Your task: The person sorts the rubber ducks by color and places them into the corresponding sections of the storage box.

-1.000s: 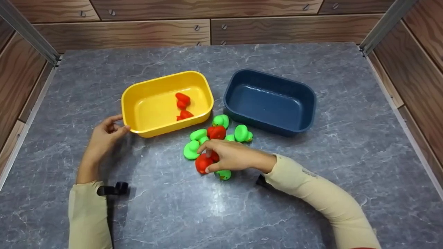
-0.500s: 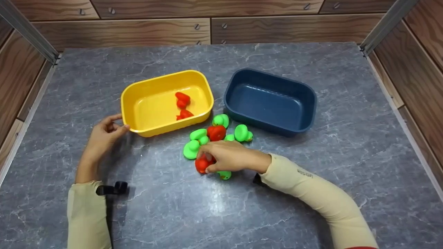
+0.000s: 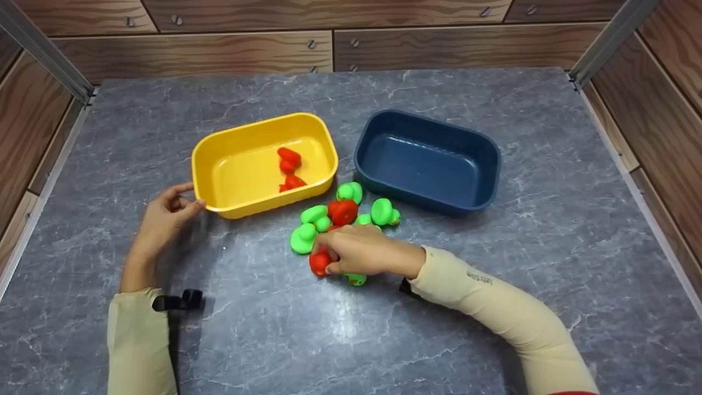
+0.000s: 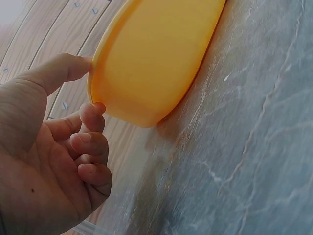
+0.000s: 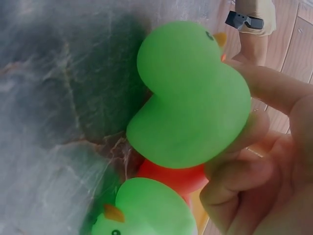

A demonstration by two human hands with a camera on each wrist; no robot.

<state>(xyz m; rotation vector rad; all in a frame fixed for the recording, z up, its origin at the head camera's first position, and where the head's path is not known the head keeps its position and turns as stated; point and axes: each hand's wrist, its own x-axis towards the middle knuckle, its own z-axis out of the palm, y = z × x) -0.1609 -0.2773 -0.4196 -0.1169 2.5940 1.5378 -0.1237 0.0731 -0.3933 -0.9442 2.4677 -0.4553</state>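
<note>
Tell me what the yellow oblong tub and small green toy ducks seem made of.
Yellow oblong tub: probably moulded plastic, satin; thin, even walls with soft highlights.
Small green toy ducks: perhaps soft vinyl or rubber, nearly matte; smooth, rounded bodies; hard plastic remains possible.

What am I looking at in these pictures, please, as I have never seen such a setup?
There is no machine: a person works with two bare hands. The wide view comes from a camera worn on the head; each close-up comes from a camera on one wrist. On the grey, marble-patterned tabletop stand a yellow rectangular plastic bin with two red toy ducks in it and a dark blue rectangular plastic bin. Nearer the person lies a cluster of green toy ducks and red ones. The left hand holds the yellow bin by its corner. The right hand curls around a red duck; in its wrist view, a green duck hides most of the grip.
</note>
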